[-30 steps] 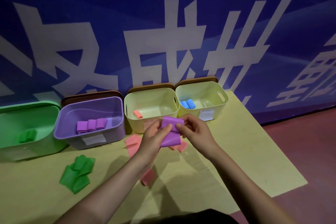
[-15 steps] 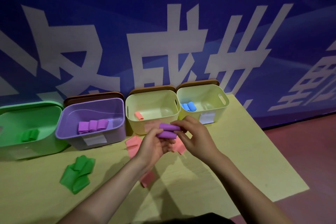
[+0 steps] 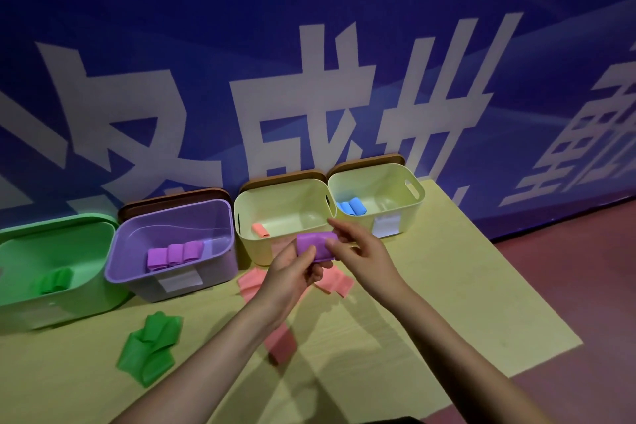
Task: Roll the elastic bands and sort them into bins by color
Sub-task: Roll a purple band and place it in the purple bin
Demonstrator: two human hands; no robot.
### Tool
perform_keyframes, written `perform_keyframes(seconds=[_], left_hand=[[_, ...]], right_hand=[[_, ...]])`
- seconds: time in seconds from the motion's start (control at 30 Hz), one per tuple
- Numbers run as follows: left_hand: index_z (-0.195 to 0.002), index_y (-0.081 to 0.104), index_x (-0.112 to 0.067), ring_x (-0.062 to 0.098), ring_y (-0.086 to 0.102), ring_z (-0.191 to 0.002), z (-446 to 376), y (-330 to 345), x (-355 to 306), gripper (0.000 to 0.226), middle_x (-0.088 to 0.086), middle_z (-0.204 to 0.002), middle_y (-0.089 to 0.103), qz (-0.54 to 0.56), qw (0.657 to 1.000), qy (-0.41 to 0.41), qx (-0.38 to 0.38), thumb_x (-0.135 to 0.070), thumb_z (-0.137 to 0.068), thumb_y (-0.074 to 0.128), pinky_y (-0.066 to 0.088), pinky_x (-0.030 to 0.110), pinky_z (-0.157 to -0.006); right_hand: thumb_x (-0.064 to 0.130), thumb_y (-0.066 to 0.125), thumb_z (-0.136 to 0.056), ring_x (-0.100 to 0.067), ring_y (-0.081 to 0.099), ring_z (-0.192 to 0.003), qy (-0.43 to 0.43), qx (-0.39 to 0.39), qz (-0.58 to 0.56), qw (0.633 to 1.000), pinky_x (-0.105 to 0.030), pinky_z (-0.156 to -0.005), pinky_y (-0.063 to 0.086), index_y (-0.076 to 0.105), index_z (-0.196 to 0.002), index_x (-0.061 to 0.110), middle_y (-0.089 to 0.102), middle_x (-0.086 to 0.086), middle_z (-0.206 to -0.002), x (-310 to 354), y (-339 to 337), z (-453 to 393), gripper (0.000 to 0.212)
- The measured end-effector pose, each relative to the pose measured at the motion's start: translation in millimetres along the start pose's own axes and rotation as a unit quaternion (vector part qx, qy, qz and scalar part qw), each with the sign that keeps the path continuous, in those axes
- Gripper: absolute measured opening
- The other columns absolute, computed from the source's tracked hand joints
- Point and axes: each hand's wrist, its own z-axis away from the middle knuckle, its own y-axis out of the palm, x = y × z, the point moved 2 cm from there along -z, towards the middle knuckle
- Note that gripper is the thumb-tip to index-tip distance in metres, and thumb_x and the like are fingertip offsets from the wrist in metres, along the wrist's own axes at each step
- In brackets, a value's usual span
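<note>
Purple roll (image 3: 316, 245) sits in your two hands above the table (image 3: 430, 303), its long axis running left to right. Your left hand (image 3: 292, 272) grips its left end; your right hand (image 3: 358, 251) pinches the right end, just before the middle bin (image 3: 282, 217).

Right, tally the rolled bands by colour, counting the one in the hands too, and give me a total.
Purple: 4, three in the purple bin and one purple roll held between the left hand and right hand.
Blue: 2, in the right yellow bin.
Pink: 1, in the middle yellow bin.
Green: about 2, blurred, in the green bin.
Total: about 9.
</note>
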Motion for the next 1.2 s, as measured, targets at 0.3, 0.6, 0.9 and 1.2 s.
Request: perform_keyframes(seconds=[0.3,0.6,0.9,1.2], left_hand=[[-0.095,0.062,-0.007,0.002,0.047,-0.044,-7,5,23,0.023,-0.002,-0.061,0.065,-0.098,0.995,0.028,-0.009,0.002,-0.098,0.040,0.037,0.014,-0.044],[-0.097,0.059,-0.004,0.012,0.053,-0.059,-1,-11,17,0.013,0.007,-0.072,0.063,-0.006,0.998,-0.052,-0.023,-0.006,-0.097,0.046,0.046,0.018,-0.054],[-0.107,0.067,-0.002,0.018,0.065,-0.086,18,-58,-1,0.020,0.012,-0.095,0.070,0.064,0.985,-0.026,-0.161,-0.011,-0.090,0.059,0.047,0.028,-0.083],[-0.100,0.070,-0.005,0.001,0.053,-0.051,47,-122,-27,0.015,-0.007,-0.063,0.067,0.022,0.967,0.017,-0.255,-0.003,-0.087,0.062,0.046,0.014,-0.057]], right_hand=[[0.022,0.057,-0.085,0.001,0.046,-0.065,-0.112,-0.085,0.211,0.967,-0.012,-0.061,0.036,0.061,-0.082,0.013,0.044,0.015,-0.075,-7,1,20,0.011],[0.023,0.060,-0.083,-0.006,0.054,-0.071,-0.077,-0.067,0.158,0.982,-0.013,-0.064,0.041,0.067,-0.088,0.012,0.057,0.008,-0.078,-15,10,12,0.014],[0.008,0.061,-0.083,-0.009,0.066,-0.081,-0.043,0.007,0.044,0.998,-0.024,-0.071,0.053,0.062,-0.091,0.027,0.069,0.008,-0.094,-1,71,-1,0.020],[0.004,0.066,-0.086,-0.003,0.059,-0.064,-0.001,0.094,-0.034,0.995,-0.017,-0.063,0.045,0.058,-0.075,0.008,0.061,0.002,-0.070,22,132,-8,0.015]])
